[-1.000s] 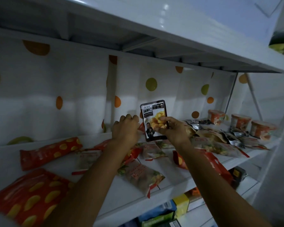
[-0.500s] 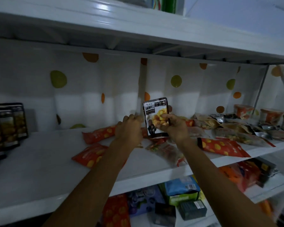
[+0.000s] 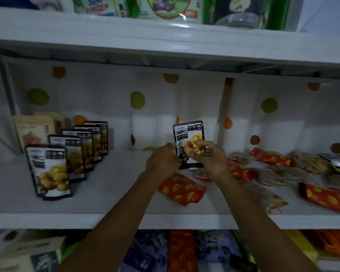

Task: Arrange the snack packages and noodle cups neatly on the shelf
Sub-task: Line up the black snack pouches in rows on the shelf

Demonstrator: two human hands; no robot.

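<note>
Pouch [image 3: 188, 132] grasped upright by the left hand [image 3: 162, 160] and right hand [image 3: 209, 159] could, I reckon, topple the standing row [image 3: 77, 150] like dominoes if set against it carelessly.

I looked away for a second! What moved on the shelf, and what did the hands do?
The black pouch moved left along the shelf, upright in the right hand. The left hand came off the red packets and took the pouch's left edge. The red packets stayed lying flat.
</note>
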